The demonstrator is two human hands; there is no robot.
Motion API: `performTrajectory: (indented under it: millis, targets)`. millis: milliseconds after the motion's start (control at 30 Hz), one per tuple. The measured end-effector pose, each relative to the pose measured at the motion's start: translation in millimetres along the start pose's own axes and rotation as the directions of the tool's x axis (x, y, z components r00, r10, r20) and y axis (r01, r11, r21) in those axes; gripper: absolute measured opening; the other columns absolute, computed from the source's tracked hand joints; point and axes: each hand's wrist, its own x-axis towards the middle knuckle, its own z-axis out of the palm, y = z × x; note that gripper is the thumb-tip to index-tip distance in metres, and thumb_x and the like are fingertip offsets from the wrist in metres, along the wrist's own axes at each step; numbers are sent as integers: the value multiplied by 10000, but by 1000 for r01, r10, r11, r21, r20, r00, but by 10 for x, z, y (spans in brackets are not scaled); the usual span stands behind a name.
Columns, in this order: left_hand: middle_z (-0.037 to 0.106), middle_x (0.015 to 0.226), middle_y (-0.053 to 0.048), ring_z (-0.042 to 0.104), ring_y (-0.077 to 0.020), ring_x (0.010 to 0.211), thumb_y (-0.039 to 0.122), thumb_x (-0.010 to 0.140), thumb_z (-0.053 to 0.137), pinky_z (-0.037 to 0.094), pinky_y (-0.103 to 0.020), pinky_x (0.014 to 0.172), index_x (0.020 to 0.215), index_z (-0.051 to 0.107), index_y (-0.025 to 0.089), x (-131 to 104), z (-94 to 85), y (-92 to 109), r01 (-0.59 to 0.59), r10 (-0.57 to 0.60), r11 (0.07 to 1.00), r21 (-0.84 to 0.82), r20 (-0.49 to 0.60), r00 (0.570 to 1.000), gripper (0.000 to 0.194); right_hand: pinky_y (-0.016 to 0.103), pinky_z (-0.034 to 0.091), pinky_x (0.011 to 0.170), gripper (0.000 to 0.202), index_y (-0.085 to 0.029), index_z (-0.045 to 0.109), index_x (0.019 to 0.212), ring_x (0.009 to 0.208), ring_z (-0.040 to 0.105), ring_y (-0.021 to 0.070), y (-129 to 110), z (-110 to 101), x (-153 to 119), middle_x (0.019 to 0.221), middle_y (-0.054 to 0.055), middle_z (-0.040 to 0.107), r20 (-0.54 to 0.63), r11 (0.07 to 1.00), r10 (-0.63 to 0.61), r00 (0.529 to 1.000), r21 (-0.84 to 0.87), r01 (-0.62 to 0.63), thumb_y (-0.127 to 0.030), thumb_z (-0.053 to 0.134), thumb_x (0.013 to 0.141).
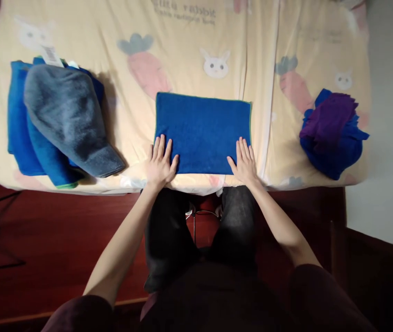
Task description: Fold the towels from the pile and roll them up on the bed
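A blue towel with a thin green edge lies flat as a rectangle in front of me. My left hand rests palm down on its near left corner, fingers spread forward and thumb apart. On the near right corner lies my right hand, also flat with its fingers stretched out. Neither hand grips anything. Whether the towel is folded in layers cannot be made out.
The bed has a cream sheet printed with carrots and rabbits. At left, a grey cloth lies over several blue cloths. A crumpled blue bundle with a purple cloth sits at right, near the pale wall.
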Motion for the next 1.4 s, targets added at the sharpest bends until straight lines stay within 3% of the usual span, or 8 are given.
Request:
performTrajectory:
  millis: [200, 333, 433, 600, 733, 1000, 1267, 1400]
  targets:
    - [177, 1767, -117, 133, -293, 1652, 516, 1041, 409, 86, -548, 1360, 1666, 318, 174, -178, 38, -26, 78, -80, 997, -24, -61, 995, 718, 591, 136, 1340, 757, -56, 203, 1683, 1656, 132, 290, 123, 70, -33, 1759, 199, 166, -87, 1000, 18, 996, 17, -17, -490, 375, 1087]
    - [206, 1757, -143, 168, -307, 1645, 504, 1023, 462, 117, -576, 1349, 1638, 366, 171, -380, 30, -56, 56, -60, 997, -48, -76, 995, 706, 600, 163, 1332, 730, -56, 268, 1664, 1649, 169, 295, 120, 79, -176, 1743, 208, 218, -129, 998, 26, 991, 60, -18, -470, 408, 1080]
    - [336, 1717, -125, 224, -308, 1632, 469, 990, 516, 159, -598, 1337, 1546, 500, 196, -502, -9, -119, -30, 23, 996, -87, -80, 997, 620, 584, 199, 1332, 699, -60, 363, 1629, 1633, 233, 298, 133, 66, -426, 1716, 208, 298, -163, 996, -7, 987, 87, 22, -445, 467, 1055]
    - [569, 1565, -103, 393, -328, 1554, 319, 860, 579, 199, -636, 1317, 1320, 674, 212, -533, 18, -223, -127, 117, 985, -116, -88, 989, 481, 562, 347, 1290, 534, -154, 623, 1451, 1509, 485, 298, 195, 98, -747, 1540, 155, 591, -278, 968, -83, 957, 205, 144, -302, 599, 939]
    - [673, 1438, -110, 535, -301, 1440, 195, 813, 543, 329, -588, 1282, 1163, 728, 207, -467, 93, -268, -82, 62, 983, -162, -127, 990, 396, 481, 499, 1197, 505, -166, 708, 1333, 1384, 610, 266, 227, 124, -709, 1422, 139, 687, -391, 937, 69, 918, 342, 75, -153, 553, 852]
    - [740, 1269, -134, 624, -258, 1328, 64, 746, 428, 448, -519, 1222, 1057, 730, 166, -444, 73, -258, -5, -67, 948, -319, -214, 975, 445, 427, 527, 1160, 477, -158, 783, 1138, 1244, 701, 227, 322, 180, -599, 1274, 127, 766, -429, 851, 209, 879, 522, 52, -68, 453, 805]
    - [740, 1219, -135, 664, -279, 1221, 124, 766, 450, 515, -465, 1120, 1134, 718, 172, -687, -34, -219, 22, -115, 930, -367, -233, 966, 458, 455, 541, 1098, 389, -178, 773, 1081, 1153, 721, 272, 342, 130, -726, 1159, 126, 792, -427, 832, 280, 860, 555, 6, -151, 460, 852]
    - [748, 1231, -125, 711, -251, 1054, 235, 880, 489, 565, -411, 998, 1192, 681, 171, -766, -79, -215, 137, -233, 901, -411, -192, 953, 372, 439, 570, 1017, 316, -180, 757, 1069, 1083, 728, 286, 351, 116, -766, 1126, 149, 787, -410, 843, 295, 863, 537, -34, -250, 497, 904]
